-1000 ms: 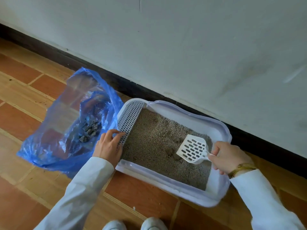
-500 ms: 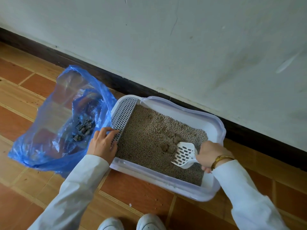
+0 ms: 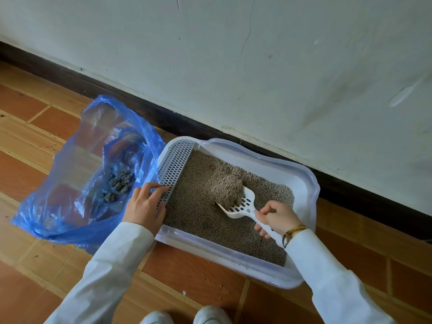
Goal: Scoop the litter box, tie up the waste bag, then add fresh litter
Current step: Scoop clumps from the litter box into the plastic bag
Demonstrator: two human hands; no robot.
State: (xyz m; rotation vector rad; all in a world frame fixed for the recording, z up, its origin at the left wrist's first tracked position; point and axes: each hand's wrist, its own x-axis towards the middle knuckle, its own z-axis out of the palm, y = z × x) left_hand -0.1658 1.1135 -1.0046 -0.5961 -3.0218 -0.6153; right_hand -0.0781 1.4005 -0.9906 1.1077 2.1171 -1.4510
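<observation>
A white litter box (image 3: 301, 176) full of grey-brown litter (image 3: 198, 216) lies on the floor against the wall. My right hand (image 3: 277, 218) grips the handle of a white slotted scoop (image 3: 243, 204), whose blade carries a heap of litter and clumps (image 3: 228, 189). My left hand (image 3: 146, 205) rests on the box's left end, fingers on the white grated step (image 3: 175, 169). An open blue plastic waste bag (image 3: 77, 181) lies just left of the box, with dark clumps (image 3: 119, 184) inside it.
The wall (image 3: 257, 66) and its dark baseboard (image 3: 350, 192) run right behind the box. Brown and orange floor tiles (image 3: 198, 274) spread in front. My white shoe tips (image 3: 182, 315) show at the bottom edge.
The scoop came down from above the litter, dug in, and now lifts a heap of litter and clumps. My left hand stayed on the grated step.
</observation>
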